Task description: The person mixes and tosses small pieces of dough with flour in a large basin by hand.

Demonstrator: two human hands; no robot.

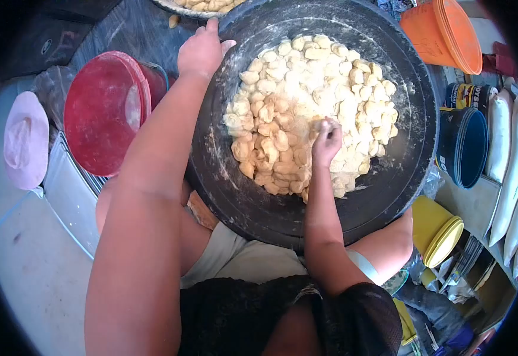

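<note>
A wide black basin (416, 77) rests over my lap, holding a heap of pale dough-like pieces (271, 142) dusted with light powder. My left hand (202, 50) is at the basin's upper left rim, its fingers partly spread against the edge. Over the middle of the heap is my right hand (328, 139), its fingers curled closed; whatever they hold, if anything, is too small to make out. The powder lies thickest just above and around this hand.
At the left are a red bucket (102, 113) and a pink round object (26, 141). An orange bucket (440, 35), a dark blue bucket (466, 148), a yellow bucket (434, 231) and white packages (508, 160) stand at the right. Another container (179, 8) shows at the top.
</note>
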